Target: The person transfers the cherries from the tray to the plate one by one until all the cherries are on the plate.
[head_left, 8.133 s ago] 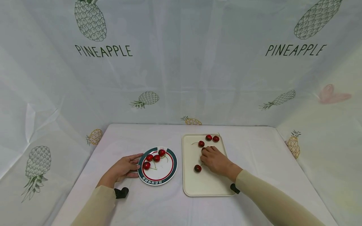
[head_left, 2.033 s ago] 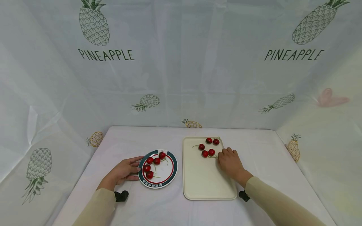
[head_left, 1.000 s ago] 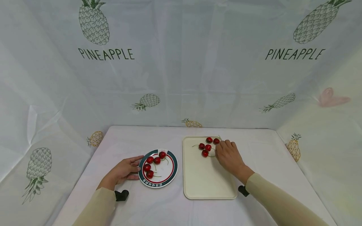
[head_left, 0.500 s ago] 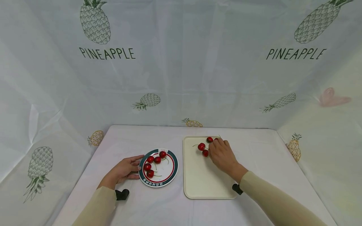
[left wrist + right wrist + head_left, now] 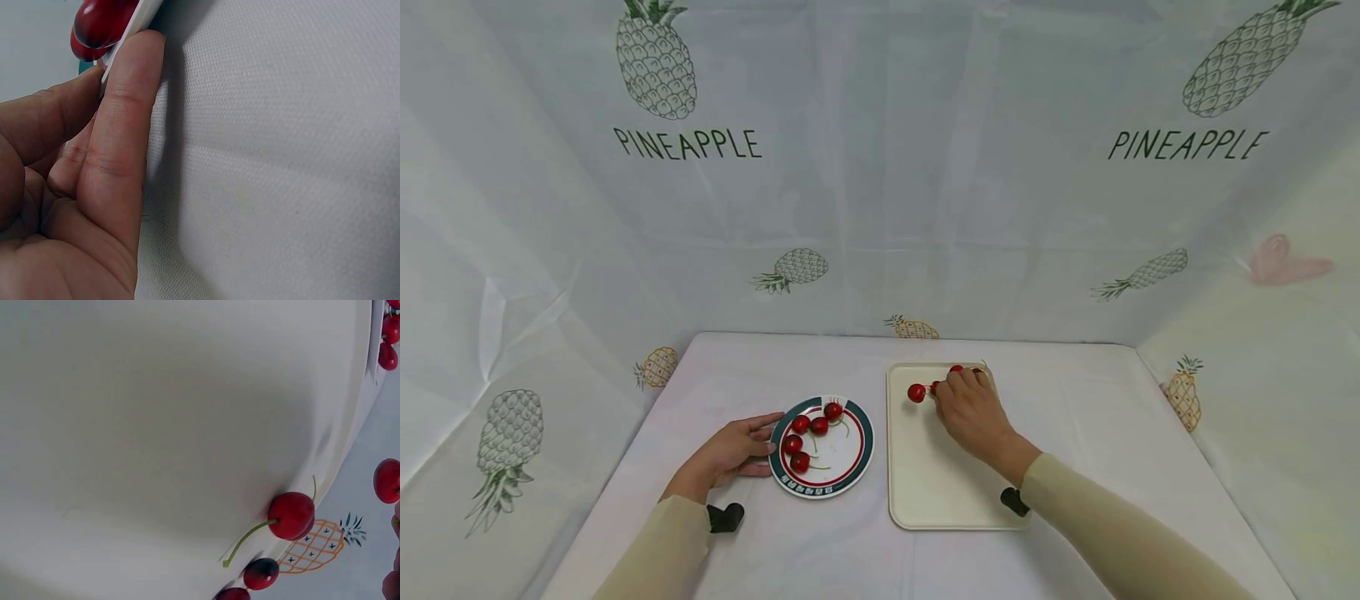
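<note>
My left hand [image 5: 730, 452] holds the edge of a white plate [image 5: 842, 458] with a dark green rim, thumb above and fingers below. Several red cherries [image 5: 819, 427] lie on the plate's left and upper parts. Over the cream tray [image 5: 925, 483], my right hand [image 5: 976, 414] pinches a cherry [image 5: 916, 392] by its stem. That raised cherry [image 5: 387, 480] is clear of the tray in the right wrist view, beside the fingertips [image 5: 392, 586]. More cherries [image 5: 291, 515] remain at the tray's far end, partly hidden by the hand in the head view.
A white cloth [image 5: 865, 558] covers the table. The plate stands left of the tray with a narrow strip of cloth between them. Behind rises a pale curtain [image 5: 880, 183] printed with pineapples.
My right hand has moved left from the tray's right edge, lifting a cherry from the group. Compared with the oldest frame, the plate bears one more cherry. The left hand stays at the plate.
</note>
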### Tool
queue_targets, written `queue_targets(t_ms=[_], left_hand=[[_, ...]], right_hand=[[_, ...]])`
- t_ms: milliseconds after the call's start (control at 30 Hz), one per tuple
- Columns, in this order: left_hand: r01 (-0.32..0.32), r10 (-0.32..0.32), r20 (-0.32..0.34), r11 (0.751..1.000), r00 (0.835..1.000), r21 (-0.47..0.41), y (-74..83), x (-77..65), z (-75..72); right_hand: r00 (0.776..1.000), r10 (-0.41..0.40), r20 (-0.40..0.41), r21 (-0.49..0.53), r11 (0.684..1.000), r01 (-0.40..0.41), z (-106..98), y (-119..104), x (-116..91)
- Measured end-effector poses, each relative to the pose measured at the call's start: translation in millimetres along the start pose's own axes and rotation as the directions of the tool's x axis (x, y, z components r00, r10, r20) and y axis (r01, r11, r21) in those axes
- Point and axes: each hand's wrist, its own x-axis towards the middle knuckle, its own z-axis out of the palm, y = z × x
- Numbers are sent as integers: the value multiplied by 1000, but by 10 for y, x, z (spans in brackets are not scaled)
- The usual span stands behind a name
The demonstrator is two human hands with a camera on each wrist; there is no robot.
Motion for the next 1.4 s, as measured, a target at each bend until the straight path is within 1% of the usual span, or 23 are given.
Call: queue_targets(t_ms=[200,433,600,833,1167,1233,1400], left_hand=[[-4,4,-4,1000,1000,-2,-7,-4,5],[5,-5,-24,1000,1000,-8,-17,-10,13],[0,0,-6,1000,1000,-8,-15,-6,8],[-22,22,5,1000,1000,-6,-8,-14,2],[-15,15,6,1000,1000,-6,-4,-38,8],[-18,18,5,1000,1000,-4,-7,-32,7],[-20,20,2,1000,1000,-4,-12,-24,5]], right_hand=[[1000,-18,-3,15,1000,18,6,-107,71],[999,-33,41,32,999,32,-1,-291,169],[996,-61,59,35,998,59,0,-429,256],[987,-89,133,36,996,85,-37,-690,381],[972,-156,176,16,988,155,-61,-1096,533],[971,-167,173,8,986,168,-48,-1159,549],[973,-190,129,6,982,191,10,-1288,567]])
